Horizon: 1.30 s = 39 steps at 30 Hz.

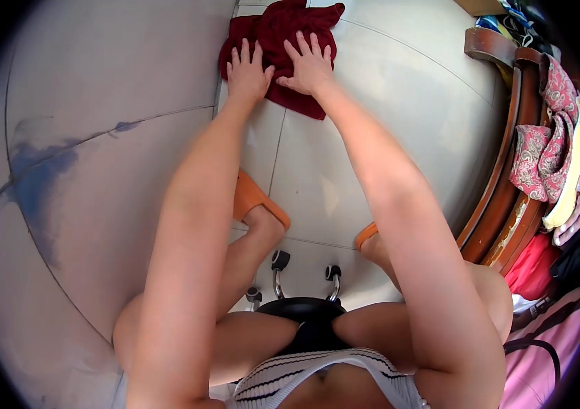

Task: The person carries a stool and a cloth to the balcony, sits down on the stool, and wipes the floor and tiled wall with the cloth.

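A dark red cloth lies crumpled on the tiled floor at the top of the head view, close to the wall's foot. My left hand rests on its left part, palm down with the fingers spread. Beside it, my right hand presses flat on the cloth's middle, fingers also apart. Both arms reach straight forward and nothing is gripped. Parts of the cloth under my palms are hidden.
A stained tiled wall runs along the left. On the right stands a wooden chair frame with patterned fabric draped over it. My feet wear orange slippers. Below me is a wheeled stool.
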Tool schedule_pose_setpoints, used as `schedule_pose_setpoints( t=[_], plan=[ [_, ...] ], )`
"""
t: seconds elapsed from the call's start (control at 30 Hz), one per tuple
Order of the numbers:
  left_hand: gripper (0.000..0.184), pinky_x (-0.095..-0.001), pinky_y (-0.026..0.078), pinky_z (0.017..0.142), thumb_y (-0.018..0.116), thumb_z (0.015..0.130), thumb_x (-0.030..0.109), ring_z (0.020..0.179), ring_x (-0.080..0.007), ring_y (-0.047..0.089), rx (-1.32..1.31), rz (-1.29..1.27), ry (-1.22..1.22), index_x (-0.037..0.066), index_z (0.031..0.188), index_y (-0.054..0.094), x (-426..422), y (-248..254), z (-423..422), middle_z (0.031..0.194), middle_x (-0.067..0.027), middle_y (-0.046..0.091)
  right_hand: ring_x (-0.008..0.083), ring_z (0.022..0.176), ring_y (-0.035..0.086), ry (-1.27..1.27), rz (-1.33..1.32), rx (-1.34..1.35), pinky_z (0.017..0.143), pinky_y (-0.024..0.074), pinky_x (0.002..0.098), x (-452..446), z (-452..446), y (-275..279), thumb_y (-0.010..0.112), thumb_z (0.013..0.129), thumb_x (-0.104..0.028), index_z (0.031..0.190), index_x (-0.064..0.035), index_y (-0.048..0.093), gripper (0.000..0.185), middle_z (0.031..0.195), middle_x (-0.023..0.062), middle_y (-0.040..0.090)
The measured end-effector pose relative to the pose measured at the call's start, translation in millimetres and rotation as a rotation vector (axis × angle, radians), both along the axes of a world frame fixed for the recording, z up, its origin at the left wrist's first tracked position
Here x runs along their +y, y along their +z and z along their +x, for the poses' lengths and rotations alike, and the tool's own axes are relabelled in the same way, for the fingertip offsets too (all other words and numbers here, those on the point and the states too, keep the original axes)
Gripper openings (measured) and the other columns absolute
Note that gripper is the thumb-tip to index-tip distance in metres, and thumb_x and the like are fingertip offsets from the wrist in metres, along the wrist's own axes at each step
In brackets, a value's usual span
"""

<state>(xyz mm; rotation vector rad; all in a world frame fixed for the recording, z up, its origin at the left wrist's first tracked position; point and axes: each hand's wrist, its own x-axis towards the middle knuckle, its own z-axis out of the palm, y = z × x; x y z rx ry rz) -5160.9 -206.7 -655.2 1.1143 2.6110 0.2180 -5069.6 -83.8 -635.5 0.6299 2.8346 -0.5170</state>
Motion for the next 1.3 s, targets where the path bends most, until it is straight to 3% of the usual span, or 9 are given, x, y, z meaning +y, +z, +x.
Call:
schedule_pose_setpoints(
  t=[0.07, 0.23, 0.43, 0.77, 0.83, 1.0, 1.3],
  plan=[
    [0.064, -0.0497, 0.025, 0.104, 0.049, 0.086, 0.037, 0.131, -0.0386, 0.02, 0.061, 0.026, 0.156, 0.01, 0.139, 0.024, -8.9, 2.9, 25.8, 0.145, -0.0161, 0.015, 0.0329, 0.136, 0.008, 0.017, 0.011, 0.028, 0.107, 0.0117, 0.0531, -13.5, 9.3, 0.3, 0.064, 0.071, -0.042, 0.139, -0.0176, 0.028, 0.08, 0.147, 0.0109, 0.015],
    [0.062, -0.0504, 0.021, 0.105, 0.047, 0.086, 0.029, 0.131, -0.0416, 0.015, 0.019, -0.086, 0.281, -0.001, 0.136, 0.024, -55.4, 17.3, 92.3, 0.144, -0.0205, 0.011, 0.0318, 0.135, 0.013, 0.137, -0.048, 0.15, 0.107, 0.0122, 0.0522, -64.1, 57.3, 5.2, 0.058, 0.073, -0.034, 0.135, -0.0141, 0.036, 0.068, 0.145, 0.0115, 0.02],
    [0.059, -0.0474, 0.019, 0.107, 0.048, 0.084, 0.027, 0.132, -0.0399, 0.013, 0.008, -0.11, 0.376, -0.001, 0.134, 0.03, -78.6, 19.8, 180.3, 0.145, -0.0195, 0.013, 0.0302, 0.134, 0.015, 0.136, -0.168, 0.254, 0.107, 0.0139, 0.051, -89.3, 143.5, 12.6, 0.059, 0.073, -0.027, 0.132, -0.0104, 0.039, 0.065, 0.144, 0.0109, 0.023],
    [0.056, -0.0524, 0.016, 0.106, 0.049, 0.081, 0.02, 0.133, -0.0427, 0.007, -0.114, -0.026, 0.193, -0.005, 0.13, 0.034, -93.9, 29.3, 304.6, 0.144, -0.0214, 0.011, 0.0327, 0.134, 0.015, -0.131, -0.11, 0.164, 0.106, 0.0125, 0.0539, -133.1, 286.2, 17.4, 0.059, 0.074, -0.025, 0.134, -0.0086, 0.034, 0.067, 0.144, 0.0139, 0.02],
    [0.06, -0.0518, 0.017, 0.106, 0.053, 0.078, 0.02, 0.133, -0.0403, 0.011, -0.092, -0.027, 0.132, -0.001, 0.131, 0.035, -100.5, 28.4, 306.0, 0.144, -0.0195, 0.014, 0.0333, 0.133, 0.016, -0.196, -0.081, 0.164, 0.106, 0.0111, 0.0545, -143.7, 290.6, 17.3, 0.058, 0.077, -0.025, 0.135, -0.0082, 0.031, 0.066, 0.144, 0.0147, 0.02],
    [0.059, -0.0527, 0.019, 0.105, 0.056, 0.077, 0.022, 0.131, -0.0401, 0.016, -0.058, 0.013, -0.139, 0.002, 0.129, 0.038, -97.5, 24.5, 264.6, 0.138, -0.0194, 0.027, 0.0343, 0.133, 0.014, -0.263, -0.119, 0.191, 0.105, 0.0088, 0.0555, -143.2, 278.9, 7.3, 0.063, 0.068, -0.024, 0.131, -0.0077, 0.035, 0.071, 0.143, 0.0143, 0.02],
    [0.061, -0.0523, 0.02, 0.105, 0.056, 0.082, 0.025, 0.132, -0.0373, 0.016, -0.072, 0.043, -0.257, 0.011, 0.135, 0.031, 18.8, 15.4, 163.9, 0.141, -0.0141, 0.024, 0.0309, 0.134, 0.012, -0.356, 0.006, 0.278, 0.106, 0.0066, 0.0567, -35.0, 195.0, -3.6, 0.064, 0.066, -0.036, 0.129, -0.0091, 0.041, 0.073, 0.143, 0.0106, 0.022]
  ],
)
